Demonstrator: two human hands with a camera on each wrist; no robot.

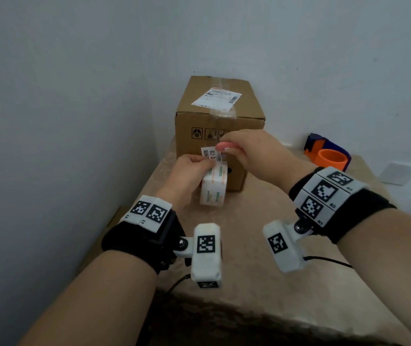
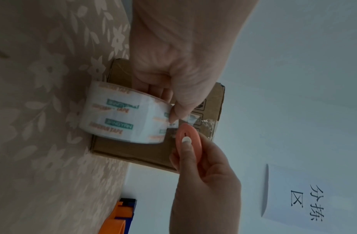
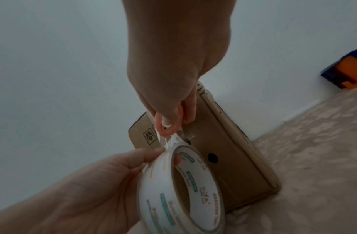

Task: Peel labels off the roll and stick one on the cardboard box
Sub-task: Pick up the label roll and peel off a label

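Observation:
A brown cardboard box (image 1: 199,121) stands in the wall corner with a printed shipping label (image 1: 217,98) on its top. In front of it my left hand (image 1: 205,163) grips a white roll (image 1: 214,188) printed in green and orange, fingers through its core (image 3: 179,159). A white label (image 1: 210,154) marked "82-3" sticks up from the roll under my left thumb. My right hand (image 1: 225,148) pinches a small pink oval cutter (image 2: 188,142) whose tip meets the roll's loose end (image 3: 174,140). Both hands hover just above the table.
A beige flowered cloth (image 1: 274,245) covers the table. An orange and blue tape dispenser (image 1: 329,156) sits at the back right by the wall. A white paper sign (image 2: 293,194) hangs on the wall. Camera cables (image 1: 329,259) trail beneath my wrists.

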